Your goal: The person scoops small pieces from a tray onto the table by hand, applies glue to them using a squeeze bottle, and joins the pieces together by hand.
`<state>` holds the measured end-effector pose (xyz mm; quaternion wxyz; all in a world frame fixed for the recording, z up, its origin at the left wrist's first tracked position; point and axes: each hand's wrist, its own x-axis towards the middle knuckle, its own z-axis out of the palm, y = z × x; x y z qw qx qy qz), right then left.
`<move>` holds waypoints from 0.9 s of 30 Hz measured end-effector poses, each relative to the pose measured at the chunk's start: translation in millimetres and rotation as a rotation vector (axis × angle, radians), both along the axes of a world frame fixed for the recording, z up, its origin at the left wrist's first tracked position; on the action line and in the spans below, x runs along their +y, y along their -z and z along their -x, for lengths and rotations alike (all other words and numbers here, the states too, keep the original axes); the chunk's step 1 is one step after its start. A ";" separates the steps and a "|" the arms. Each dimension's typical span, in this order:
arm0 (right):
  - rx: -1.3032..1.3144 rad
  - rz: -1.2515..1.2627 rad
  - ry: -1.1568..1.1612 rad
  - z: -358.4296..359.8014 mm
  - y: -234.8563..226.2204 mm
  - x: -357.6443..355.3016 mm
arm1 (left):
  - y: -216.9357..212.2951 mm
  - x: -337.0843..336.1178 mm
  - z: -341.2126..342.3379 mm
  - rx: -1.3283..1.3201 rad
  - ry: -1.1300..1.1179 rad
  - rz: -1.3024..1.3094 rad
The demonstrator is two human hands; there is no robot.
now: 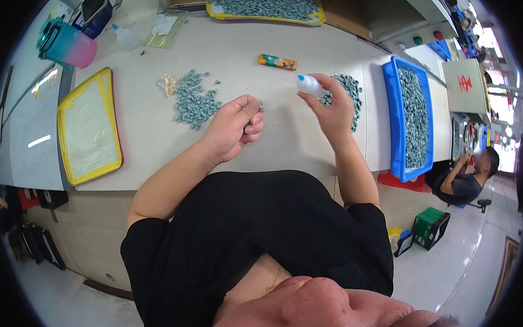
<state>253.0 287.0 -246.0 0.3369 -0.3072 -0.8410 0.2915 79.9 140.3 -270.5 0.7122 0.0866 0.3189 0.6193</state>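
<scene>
My left hand [240, 123] is closed over the middle of the white table, thumb against curled fingers. A small grey-green piece [260, 104] shows at its thumb tip. Between the thumb and fingers of my right hand [335, 108] is a small white squeeze bottle [310, 85], tilted, with its blue tip pointing left. A loose pile of small grey-green pieces [195, 100] lies left of my left hand. Another pile of such pieces [350, 91] lies behind my right hand, which partly covers it. An orange and green tube-shaped pack [277, 62] lies beyond both hands.
A blue bin [394, 110] full of grey-green pieces stands at the right. At the left lies a yellow-rimmed tray [118, 124], near a teal and pink bottle [67, 42]. Another yellow-edged tray [220, 15] of pieces is at the back. Another person [465, 179] sits far right.
</scene>
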 end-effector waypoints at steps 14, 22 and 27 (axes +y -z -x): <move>-0.314 -0.177 0.017 -27.0 24.1 37.5 | 4.4 0.0 -4.9 -0.060 0.083 0.027; -0.526 -0.445 0.028 -33.4 33.9 29.9 | 4.5 -1.3 -10.2 -0.054 0.109 0.022; -0.596 -0.465 0.040 -30.1 30.7 32.1 | 3.5 -1.8 -11.9 -0.078 0.134 0.013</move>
